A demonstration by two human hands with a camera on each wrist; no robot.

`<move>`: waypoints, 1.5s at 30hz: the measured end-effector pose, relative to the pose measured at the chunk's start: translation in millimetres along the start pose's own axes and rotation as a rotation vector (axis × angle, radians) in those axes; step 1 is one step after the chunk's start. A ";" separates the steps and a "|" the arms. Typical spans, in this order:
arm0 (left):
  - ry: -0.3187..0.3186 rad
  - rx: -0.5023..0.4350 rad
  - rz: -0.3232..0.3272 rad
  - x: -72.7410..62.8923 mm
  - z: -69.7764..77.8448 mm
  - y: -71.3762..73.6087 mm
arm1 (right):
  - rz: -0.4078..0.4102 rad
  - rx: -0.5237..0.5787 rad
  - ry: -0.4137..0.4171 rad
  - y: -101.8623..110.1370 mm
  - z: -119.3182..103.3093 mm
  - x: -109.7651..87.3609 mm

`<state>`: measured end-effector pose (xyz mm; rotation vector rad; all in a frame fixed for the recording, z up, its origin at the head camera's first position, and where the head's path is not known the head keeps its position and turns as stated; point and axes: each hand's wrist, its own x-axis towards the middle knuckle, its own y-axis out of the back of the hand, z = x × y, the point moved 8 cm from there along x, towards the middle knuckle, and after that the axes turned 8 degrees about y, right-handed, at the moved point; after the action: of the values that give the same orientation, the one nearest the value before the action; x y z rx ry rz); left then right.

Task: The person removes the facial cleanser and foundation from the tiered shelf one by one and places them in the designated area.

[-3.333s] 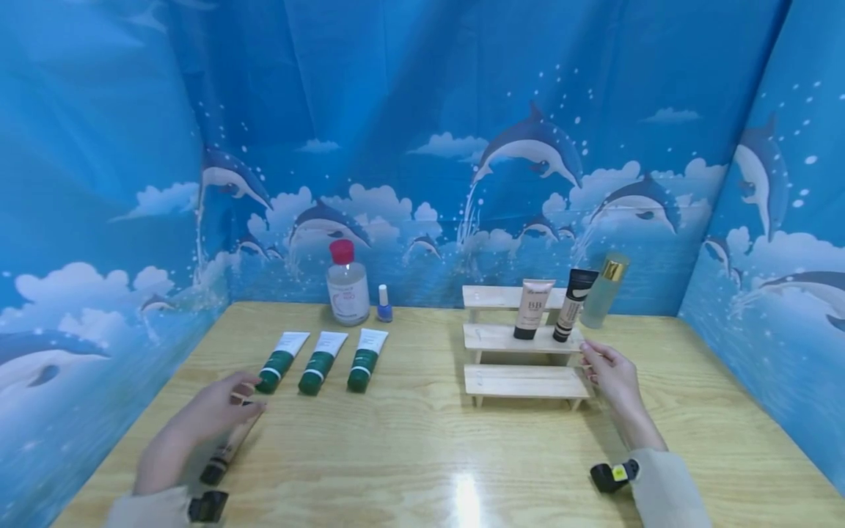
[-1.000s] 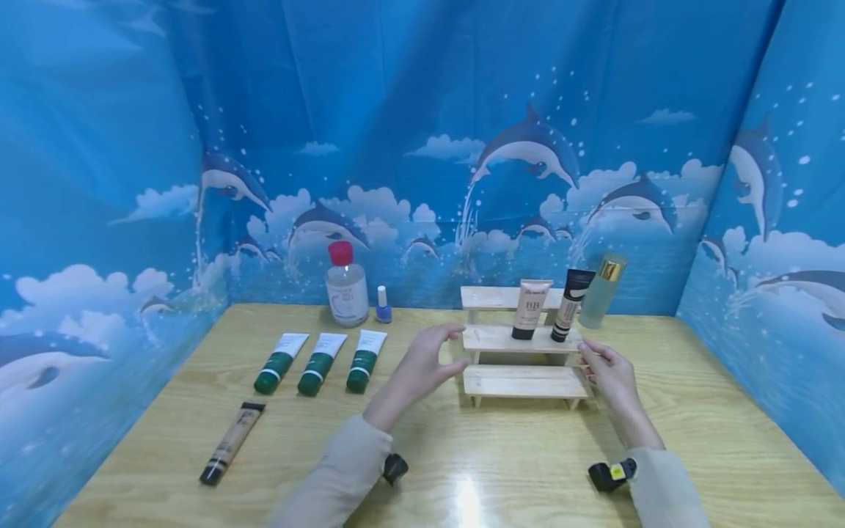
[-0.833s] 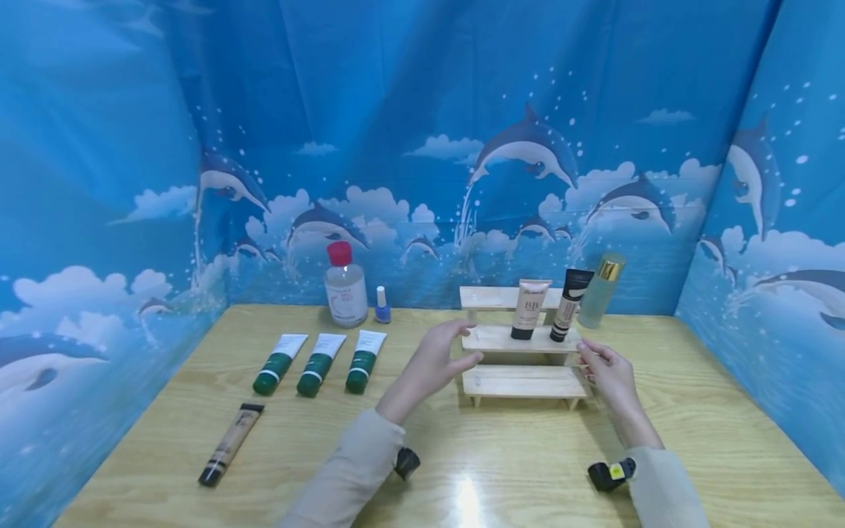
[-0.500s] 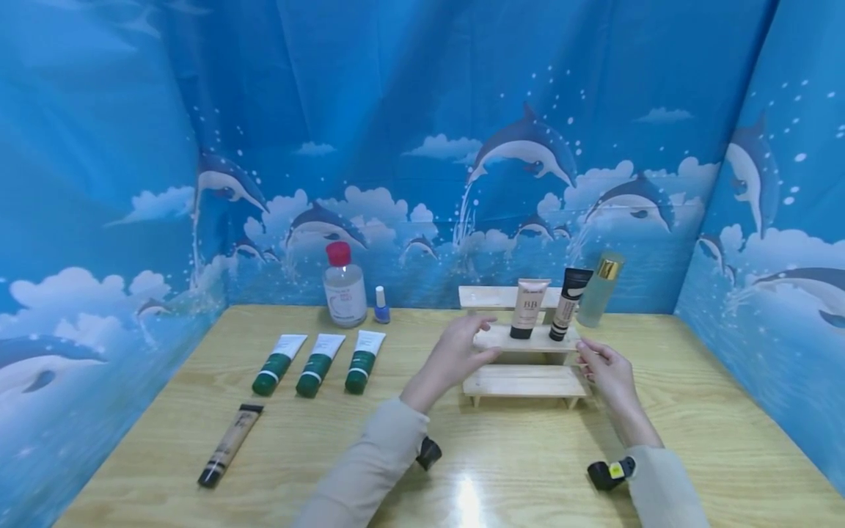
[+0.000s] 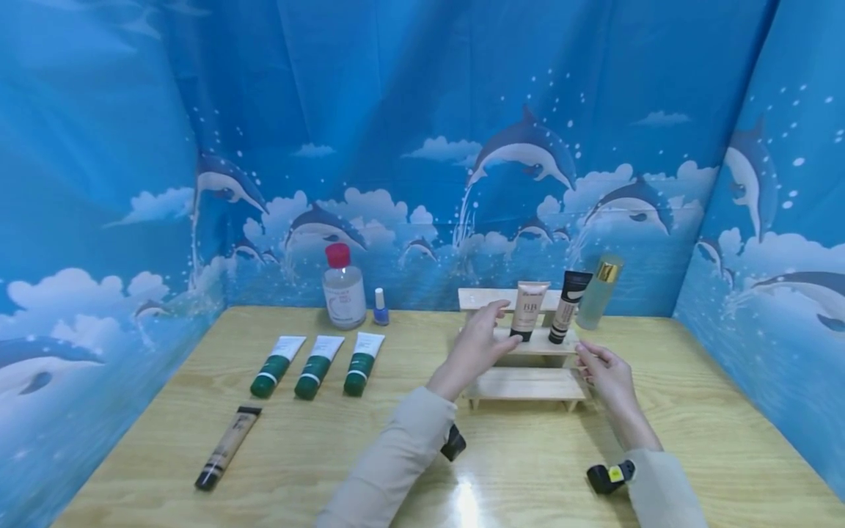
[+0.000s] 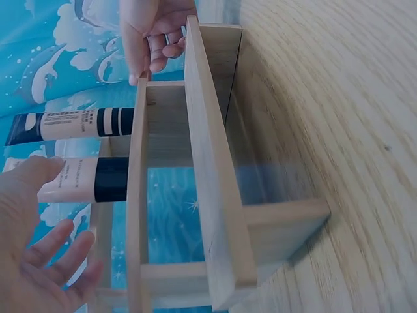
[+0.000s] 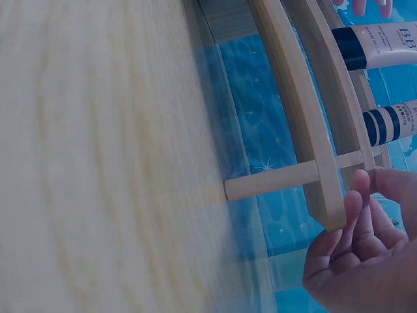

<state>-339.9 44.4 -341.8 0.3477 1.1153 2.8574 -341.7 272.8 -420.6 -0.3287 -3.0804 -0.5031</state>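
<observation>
My left hand [image 5: 472, 356] reaches over the left part of a three-step wooden stand [image 5: 528, 385], thumb and fingers spread beside a pale pink BB cream tube [image 5: 529, 306]. In the left wrist view the thumb overlaps this tube [image 6: 75, 179], and the other fingers stand apart from it. The tube stands cap down on the middle step. To its right, a beige cosmetic tube with a black top [image 5: 569, 306] also stands upright on that step. My right hand [image 5: 610, 381] pinches the right end of the middle step, thumb and finger at the shelf edge in the right wrist view.
A glass bottle with a gold cap [image 5: 599, 293] stands behind the stand. At left lie three green-and-white tubes [image 5: 360, 364] in a row and a beige tube with black ends [image 5: 227, 449]. A red-capped bottle [image 5: 345, 293] and blue nail polish [image 5: 381, 308] stand at the back.
My left hand has left the beige tube on the left and moved right to the stand, coming up beside the BB cream tube. My right hand keeps its place at the step's end.
</observation>
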 end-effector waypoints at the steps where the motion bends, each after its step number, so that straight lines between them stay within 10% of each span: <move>1: 0.010 -0.013 0.000 1.8 0.3 -2.1 | 0.000 0.000 0.001 0.0 0.1 -0.2; 19: 0.060 -0.020 0.076 18.0 12.7 -22.3 | 0.010 0.005 0.030 -0.1 2.5 -0.3; 45: 0.047 -0.149 -0.005 2.8 -1.6 -12.1 | 0.005 0.017 0.041 -0.1 0.0 0.0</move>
<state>-343.3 52.6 -350.5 0.2696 0.9012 2.9355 -341.8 272.7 -420.6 -0.3223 -3.0416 -0.4772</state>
